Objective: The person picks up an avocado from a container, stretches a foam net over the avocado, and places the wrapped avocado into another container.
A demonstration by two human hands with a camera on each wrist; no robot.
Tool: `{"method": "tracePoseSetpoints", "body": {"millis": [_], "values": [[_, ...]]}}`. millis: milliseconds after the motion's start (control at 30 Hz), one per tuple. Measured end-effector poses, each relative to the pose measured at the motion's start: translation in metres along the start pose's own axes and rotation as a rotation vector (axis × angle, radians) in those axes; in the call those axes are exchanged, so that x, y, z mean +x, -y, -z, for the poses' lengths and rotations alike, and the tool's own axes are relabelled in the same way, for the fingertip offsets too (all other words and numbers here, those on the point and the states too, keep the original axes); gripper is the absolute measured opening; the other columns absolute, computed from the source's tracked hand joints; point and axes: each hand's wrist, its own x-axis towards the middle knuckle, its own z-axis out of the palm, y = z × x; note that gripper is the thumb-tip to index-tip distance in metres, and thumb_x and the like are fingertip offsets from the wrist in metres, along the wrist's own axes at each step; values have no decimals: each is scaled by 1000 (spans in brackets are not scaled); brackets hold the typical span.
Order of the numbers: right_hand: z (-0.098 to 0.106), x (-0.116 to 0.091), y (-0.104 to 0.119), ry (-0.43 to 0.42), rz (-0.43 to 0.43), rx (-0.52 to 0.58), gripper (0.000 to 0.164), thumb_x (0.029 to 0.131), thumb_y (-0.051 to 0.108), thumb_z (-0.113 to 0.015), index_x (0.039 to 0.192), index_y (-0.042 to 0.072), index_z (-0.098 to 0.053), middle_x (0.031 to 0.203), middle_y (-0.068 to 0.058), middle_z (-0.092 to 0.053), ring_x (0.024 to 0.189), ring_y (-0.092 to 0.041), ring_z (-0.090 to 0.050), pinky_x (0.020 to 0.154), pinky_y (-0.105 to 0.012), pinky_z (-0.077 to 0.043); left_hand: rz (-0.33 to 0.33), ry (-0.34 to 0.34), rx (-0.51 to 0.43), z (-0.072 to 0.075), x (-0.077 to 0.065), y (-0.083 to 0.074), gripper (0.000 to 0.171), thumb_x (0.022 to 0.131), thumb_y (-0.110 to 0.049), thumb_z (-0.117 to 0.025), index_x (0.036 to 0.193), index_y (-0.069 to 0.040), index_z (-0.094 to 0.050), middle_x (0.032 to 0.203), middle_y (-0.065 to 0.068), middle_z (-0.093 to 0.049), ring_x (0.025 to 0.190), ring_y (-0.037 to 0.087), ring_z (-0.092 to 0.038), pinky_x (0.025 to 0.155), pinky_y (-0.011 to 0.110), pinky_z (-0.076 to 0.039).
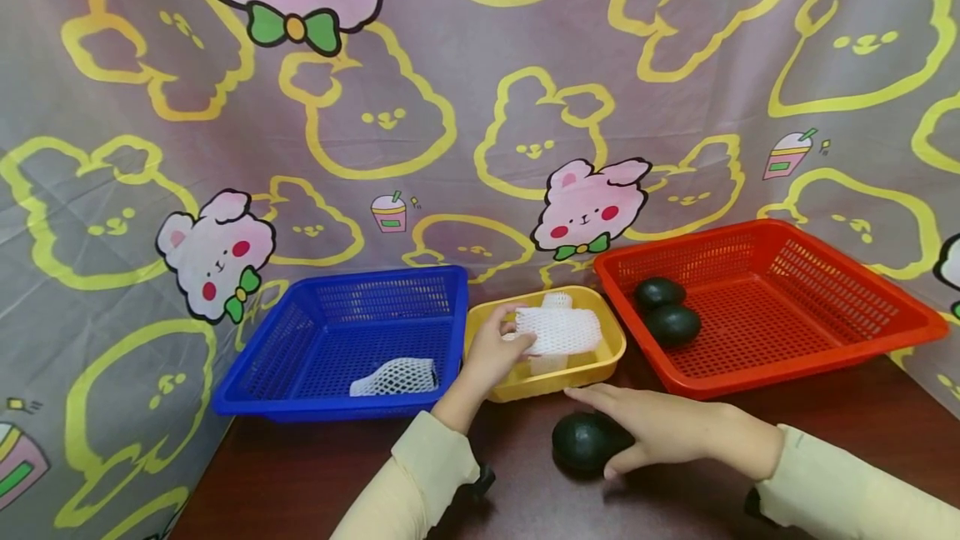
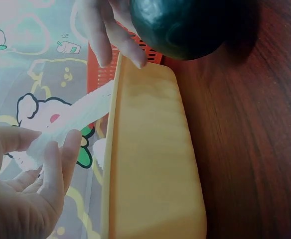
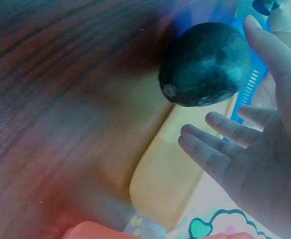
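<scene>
Over the yellow basket (image 1: 517, 390), my left hand (image 1: 491, 352) pinches a white foam net sleeve (image 1: 558, 332) between thumb and fingers, as the left wrist view also shows. More white foam netting (image 1: 557, 301) lies in that basket beneath it. A dark green avocado (image 1: 583, 444) rests on the brown table in front. Beside it is my right hand (image 1: 667, 423), fingers spread and thumb apart, close to the avocado's right side. In the right wrist view, the avocado (image 3: 205, 64) stands off from the palm with the fingers not curled round it.
At left a blue basket (image 1: 255, 402) holds a foam net sleeve (image 1: 397, 377) with something dark at its end. A red basket (image 1: 810, 369) at right holds two avocados (image 1: 672, 325). A patterned cloth (image 1: 465, 132) hangs behind the baskets.
</scene>
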Motion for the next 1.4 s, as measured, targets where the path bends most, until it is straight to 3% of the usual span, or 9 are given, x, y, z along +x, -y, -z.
{"method": "tracePoseSetpoints", "body": {"millis": [233,367,667,933,1200,1400], "values": [[12,-4,8,-101,79,-63,83,91,50,-74,157,12,-40,154,-5,-47,137,-25,-48,108,-49,-42,18,17,-14,5,-2,-5,44,93,4,-68,136,1,-56,105,21,-67,82,22,-65,75,43,-60],[22,-8,10,-187,73,-91,77,93,53,-70,153,12,-46,148,-6,-54,132,-26,-53,105,-49,-45,9,22,-10,10,-5,-10,44,94,4,-68,136,2,-55,106,21,-66,82,22,-66,75,41,-60],[37,-13,10,-365,57,-103,65,91,33,-80,146,11,-55,136,-5,-62,117,-23,-62,96,-46,-53,-21,32,2,20,-10,-11,42,93,3,-68,133,1,-56,105,19,-67,85,19,-65,78,44,-60],[45,-13,6,-492,31,-24,59,88,15,-82,141,6,-59,129,-8,-66,104,-17,-67,87,-40,-57,-42,62,10,27,-15,-11,41,93,4,-66,133,2,-54,105,19,-68,81,20,-67,75,46,-60],[46,-7,0,-585,-64,113,53,91,20,-80,138,4,-61,124,-10,-69,105,-24,-68,88,-43,-57,-26,63,5,32,-24,-9,39,95,4,-64,133,2,-53,116,25,-67,89,26,-70,78,48,-59],[44,-2,0,-617,-74,188,46,91,16,-80,131,1,-64,118,-13,-70,99,-24,-68,87,-46,-57,-27,87,-29,36,-31,-7,38,95,4,-64,131,2,-53,116,26,-67,88,25,-70,77,48,-60]]}}
